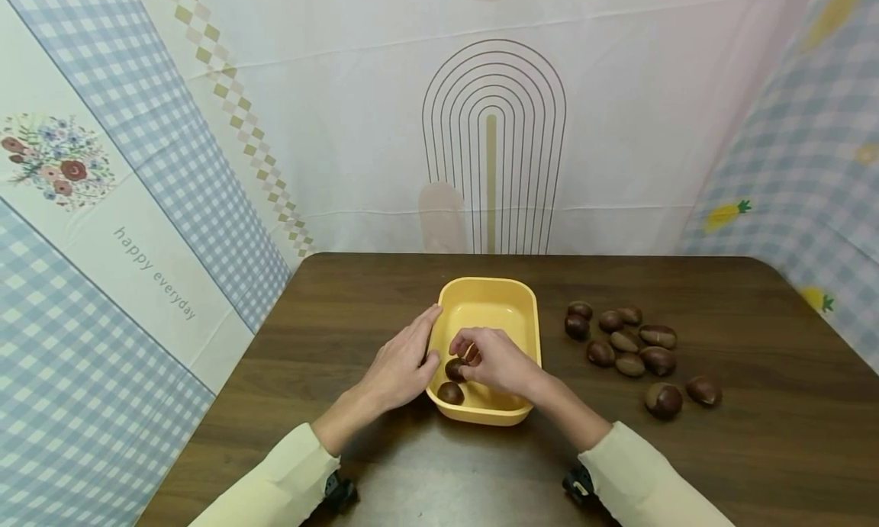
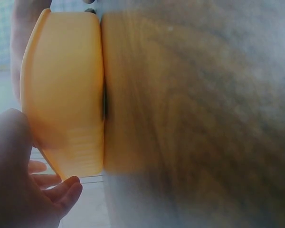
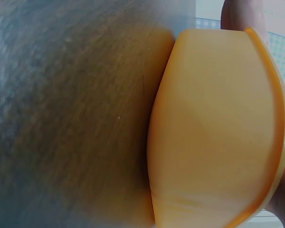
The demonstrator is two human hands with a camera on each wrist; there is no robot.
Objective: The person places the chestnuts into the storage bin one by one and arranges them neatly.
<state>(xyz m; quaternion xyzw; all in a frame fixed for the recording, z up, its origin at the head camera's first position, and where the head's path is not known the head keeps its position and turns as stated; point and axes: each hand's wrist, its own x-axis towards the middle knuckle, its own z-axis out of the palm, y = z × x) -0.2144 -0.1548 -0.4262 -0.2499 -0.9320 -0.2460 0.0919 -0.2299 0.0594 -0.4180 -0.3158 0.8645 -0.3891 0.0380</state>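
Note:
A yellow plastic container (image 1: 486, 290) stands on the table with two chestnuts inside. My left hand (image 1: 401, 365) grips its left side, the thumb over the rim and the fingers along the outer wall; the left wrist view shows this hand (image 2: 19, 175) at the rim too. Reaching into the container, my right hand (image 1: 501, 365) has curled fingers and pinches a chestnut (image 1: 455, 370) close above the floor. Just nearer to me, another chestnut (image 1: 450, 393) lies in the front left corner. In the right wrist view the container's wall (image 3: 213, 128) hides most of the right hand.
Several loose chestnuts (image 1: 626, 341) lie in a group on the dark wooden table (image 1: 357, 298), right of the container. Two more, one a large chestnut (image 1: 663, 400), sit a little nearer. A patterned cloth (image 1: 343, 130) hangs behind the table.

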